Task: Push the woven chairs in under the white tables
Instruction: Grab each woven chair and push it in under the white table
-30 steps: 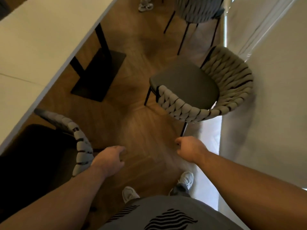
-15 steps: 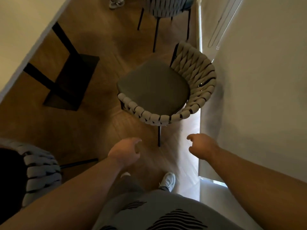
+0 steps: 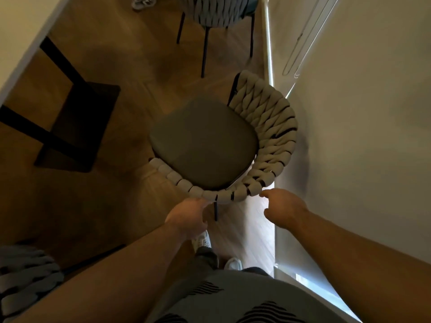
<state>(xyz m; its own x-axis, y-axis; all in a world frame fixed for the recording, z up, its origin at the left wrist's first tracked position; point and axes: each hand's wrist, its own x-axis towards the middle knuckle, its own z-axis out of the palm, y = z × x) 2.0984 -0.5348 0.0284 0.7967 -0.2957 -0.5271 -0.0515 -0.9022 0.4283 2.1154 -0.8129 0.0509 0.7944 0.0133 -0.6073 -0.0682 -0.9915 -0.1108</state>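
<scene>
Head view, looking down.

- Woven chair [image 3: 203, 145] stands on the wood floor [image 3: 112, 206] straight ahead of both grips, out in the open, well apart from the white bench [image 3: 21, 45] at upper left and not under it.
- Left grip [image 3: 186, 217] is at the near curve of the chair's woven rim. Fingertips meet the rim's underside just beside a thin black leg. They are hidden there, so I cannot tell whether they close round it or only touch.
- Right grip [image 3: 283, 210] is released, fingers loosely curled and holding nothing. Its forefinger points at the rim, just beside the weave. Contact unclear.
- Orientation: the woven back wraps the right side of the seat, close against the pale blind [image 3: 349, 159]. The open front faces left and slightly away, toward the bench's black base [image 3: 77, 127].
- Long axis: the dark seat pad is near square. The woven band is the long feature, sweeping from the near left corner round the right side to the far right corner.
- A second woven chair [image 3: 217, 12] stands further ahead, at the top edge.
- A third woven chair [image 3: 23, 278] shows at lower left — only part of its weave.
- My shoes [image 3: 203, 238] are below the left grip.
</scene>
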